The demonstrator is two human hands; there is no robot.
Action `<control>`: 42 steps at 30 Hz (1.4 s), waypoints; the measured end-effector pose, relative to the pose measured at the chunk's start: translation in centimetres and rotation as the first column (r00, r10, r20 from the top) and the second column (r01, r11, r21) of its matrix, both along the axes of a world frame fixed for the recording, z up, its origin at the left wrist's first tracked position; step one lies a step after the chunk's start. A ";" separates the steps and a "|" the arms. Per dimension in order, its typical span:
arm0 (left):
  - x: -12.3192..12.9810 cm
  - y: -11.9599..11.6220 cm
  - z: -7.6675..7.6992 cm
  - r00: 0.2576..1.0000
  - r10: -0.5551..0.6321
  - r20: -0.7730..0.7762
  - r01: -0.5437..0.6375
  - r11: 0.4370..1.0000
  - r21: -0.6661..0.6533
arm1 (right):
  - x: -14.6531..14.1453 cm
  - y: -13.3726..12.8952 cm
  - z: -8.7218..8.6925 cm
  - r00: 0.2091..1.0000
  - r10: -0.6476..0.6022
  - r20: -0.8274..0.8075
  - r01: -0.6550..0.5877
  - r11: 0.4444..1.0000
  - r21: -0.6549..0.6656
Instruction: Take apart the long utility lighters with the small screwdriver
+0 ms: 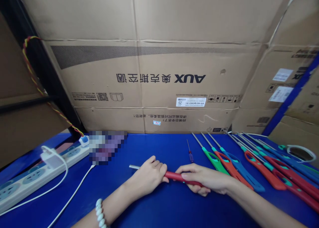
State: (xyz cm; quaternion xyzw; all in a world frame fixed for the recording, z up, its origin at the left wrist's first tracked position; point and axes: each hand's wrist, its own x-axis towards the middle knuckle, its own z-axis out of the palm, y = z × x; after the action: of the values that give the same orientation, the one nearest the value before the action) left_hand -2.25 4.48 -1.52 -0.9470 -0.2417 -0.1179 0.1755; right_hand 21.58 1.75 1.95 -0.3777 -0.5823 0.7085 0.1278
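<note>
A red lighter with a metal tube is held nearly level above the blue table. My left hand is closed around its front part, with the tube tip poking out to the left. My right hand wraps round the red handle. Just beyond my right hand lies a small screwdriver with a purple handle. To the right rest a green lighter, an orange lighter and a blue lighter, with several more beyond them.
On the left, a white power strip holds a white charger and cables. A pixelated item lies beside it. Cardboard stands along the back. A roll of tape sits at the far right.
</note>
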 end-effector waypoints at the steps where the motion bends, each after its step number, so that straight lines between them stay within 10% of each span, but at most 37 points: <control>1: 0.0 0.0 0.0 1.000 0.000 -0.003 0.000 1.000 0.007 | 0.0 0.0 -0.1 1.000 -0.002 -0.013 0.001 1.000 -0.025; 9: -0.3 0.7 0.2 0.999 -0.026 0.045 0.024 0.998 0.053 | 0.3 0.2 0.1 0.999 -0.021 -0.038 0.015 0.990 -0.138; 16: -2.7 2.4 1.2 0.991 0.134 0.005 -0.134 0.990 0.053 | 1.7 0.6 0.7 0.977 -0.084 0.196 0.040 0.975 0.219; 22: -3.7 3.1 1.2 0.980 0.198 -0.008 -0.197 0.980 0.027 | 2.4 0.8 1.3 0.932 -0.170 0.320 -0.051 0.812 0.582; 42: -2.6 1.2 2.0 0.974 0.169 0.151 -0.158 0.984 -0.084 | 0.8 0.0 0.5 0.911 -0.293 0.289 -0.030 0.652 0.758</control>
State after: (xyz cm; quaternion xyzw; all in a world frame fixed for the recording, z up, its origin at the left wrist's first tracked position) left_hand -4.83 5.64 0.47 -0.9172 -0.3362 -0.1688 0.1310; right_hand 22.41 1.73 2.46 -0.4653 -0.8047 0.3055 0.2064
